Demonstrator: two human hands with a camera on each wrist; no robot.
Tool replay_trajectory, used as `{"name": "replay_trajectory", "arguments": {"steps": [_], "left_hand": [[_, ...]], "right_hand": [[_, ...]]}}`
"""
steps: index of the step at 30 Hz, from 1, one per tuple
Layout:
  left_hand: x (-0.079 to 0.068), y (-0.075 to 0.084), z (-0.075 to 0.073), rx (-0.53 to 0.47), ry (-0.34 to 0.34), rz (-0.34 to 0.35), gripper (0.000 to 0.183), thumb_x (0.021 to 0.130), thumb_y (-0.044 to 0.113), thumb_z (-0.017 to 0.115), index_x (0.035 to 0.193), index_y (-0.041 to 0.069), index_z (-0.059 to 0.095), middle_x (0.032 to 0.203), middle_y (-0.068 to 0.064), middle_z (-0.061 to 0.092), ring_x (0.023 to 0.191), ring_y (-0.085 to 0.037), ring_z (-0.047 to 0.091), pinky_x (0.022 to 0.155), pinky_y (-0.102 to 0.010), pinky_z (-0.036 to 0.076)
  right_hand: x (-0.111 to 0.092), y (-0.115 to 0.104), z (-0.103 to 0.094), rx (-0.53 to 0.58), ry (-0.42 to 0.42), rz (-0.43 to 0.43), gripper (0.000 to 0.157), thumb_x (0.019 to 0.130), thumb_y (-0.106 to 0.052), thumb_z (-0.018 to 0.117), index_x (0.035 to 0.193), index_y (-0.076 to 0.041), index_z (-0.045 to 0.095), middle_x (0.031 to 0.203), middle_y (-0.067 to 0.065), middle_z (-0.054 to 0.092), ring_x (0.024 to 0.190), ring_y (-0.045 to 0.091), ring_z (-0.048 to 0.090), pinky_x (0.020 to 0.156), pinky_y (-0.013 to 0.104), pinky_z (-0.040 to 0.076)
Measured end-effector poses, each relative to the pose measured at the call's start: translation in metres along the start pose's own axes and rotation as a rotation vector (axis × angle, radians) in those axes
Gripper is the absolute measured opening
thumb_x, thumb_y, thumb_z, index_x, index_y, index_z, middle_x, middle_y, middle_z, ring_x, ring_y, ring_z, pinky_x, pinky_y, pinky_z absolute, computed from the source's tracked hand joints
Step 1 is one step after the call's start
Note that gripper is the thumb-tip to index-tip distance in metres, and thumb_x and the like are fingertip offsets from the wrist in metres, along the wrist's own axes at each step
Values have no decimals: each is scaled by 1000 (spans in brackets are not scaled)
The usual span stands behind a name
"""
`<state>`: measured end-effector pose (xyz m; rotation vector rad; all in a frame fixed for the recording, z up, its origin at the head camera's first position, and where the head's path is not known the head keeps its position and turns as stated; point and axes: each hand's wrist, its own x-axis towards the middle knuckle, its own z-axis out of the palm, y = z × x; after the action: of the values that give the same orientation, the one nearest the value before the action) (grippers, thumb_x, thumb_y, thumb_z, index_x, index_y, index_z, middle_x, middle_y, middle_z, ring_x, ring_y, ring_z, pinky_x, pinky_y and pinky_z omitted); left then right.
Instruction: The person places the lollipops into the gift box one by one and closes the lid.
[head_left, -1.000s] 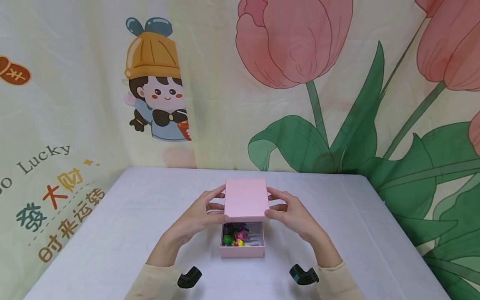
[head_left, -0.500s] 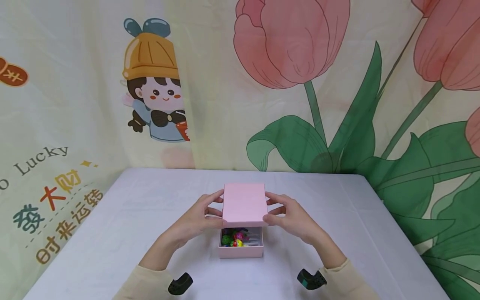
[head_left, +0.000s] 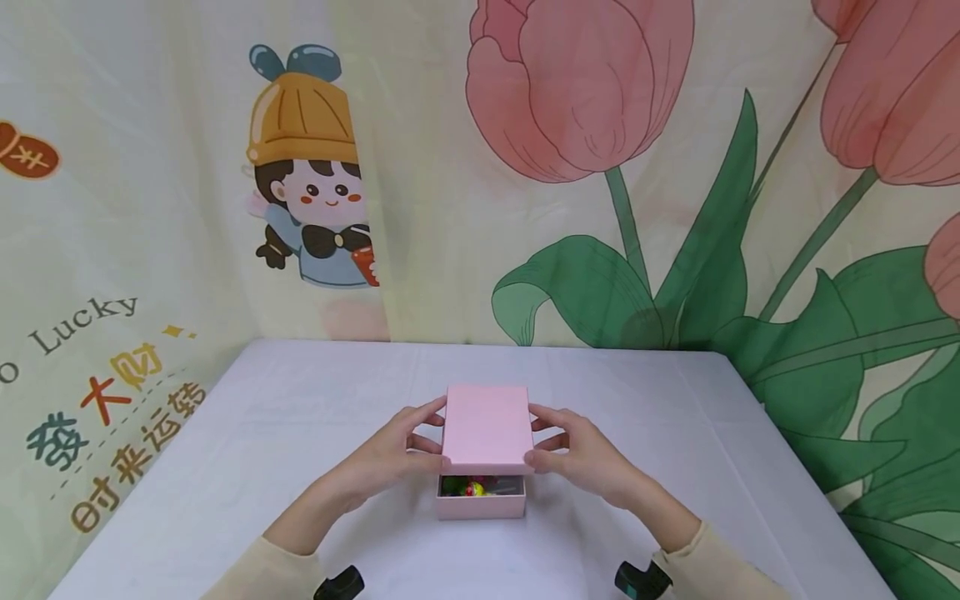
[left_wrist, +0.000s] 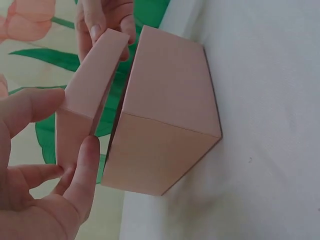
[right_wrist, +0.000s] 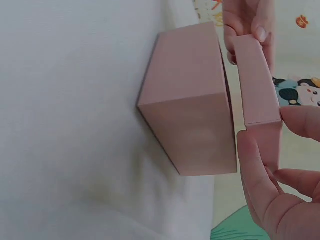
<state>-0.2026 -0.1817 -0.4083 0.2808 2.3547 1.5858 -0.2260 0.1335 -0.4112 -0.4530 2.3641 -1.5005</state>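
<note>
A square pink box lid [head_left: 487,427] is held level between both hands, just above the open pink box [head_left: 481,507]. My left hand [head_left: 390,450] grips the lid's left side, thumb at the near corner and fingers along the side wall. On the opposite side, my right hand [head_left: 581,454] holds it the same way. The left wrist view shows a narrow gap between the lid [left_wrist: 95,75] and the box [left_wrist: 170,85]. Small colourful items [head_left: 474,486], green, red and yellow, show inside the box near its front; the lid hides the rest.
The box stands on a table covered with a white cloth [head_left: 337,375]. Behind it hangs a printed backdrop with tulips [head_left: 581,92] and a cartoon figure [head_left: 318,208]. Black wrist cameras [head_left: 642,579] sit by both cuffs.
Both hands have lowered the lid toward the box, so it covers more of the contents. The forearms have spread slightly apart. The box has stayed in place.
</note>
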Motion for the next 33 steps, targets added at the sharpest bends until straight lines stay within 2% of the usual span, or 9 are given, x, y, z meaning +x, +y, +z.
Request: {"name": "replay_trajectory", "arguments": {"steps": [14, 19, 33], "left_hand": [[-7, -6, -3, 50, -34, 10, 96, 88, 19, 86, 168, 19, 34, 149, -14, 47, 117, -21, 66, 90, -36, 55], [-10, -7, -4, 47, -46, 15, 95, 88, 19, 86, 168, 19, 34, 149, -14, 47, 117, -22, 67, 90, -36, 55], [-18, -7, -5, 46, -48, 11, 96, 87, 19, 87, 167, 17, 35, 149, -13, 49, 117, -22, 66, 89, -37, 55]], "right_hand": [[-7, -5, 6, -2, -44, 15, 75, 93, -13, 84, 159, -13, 50, 138, 12, 62, 110, 22, 68, 88, 39, 61], [-8, -5, 8, 2, -55, 8, 75, 93, -12, 83, 160, -10, 48, 138, 13, 61, 110, 22, 68, 87, 37, 61], [-12, -4, 10, 23, -82, 0, 75, 93, -13, 83, 160, -11, 49, 139, 14, 60, 112, 22, 69, 88, 38, 61]]}}
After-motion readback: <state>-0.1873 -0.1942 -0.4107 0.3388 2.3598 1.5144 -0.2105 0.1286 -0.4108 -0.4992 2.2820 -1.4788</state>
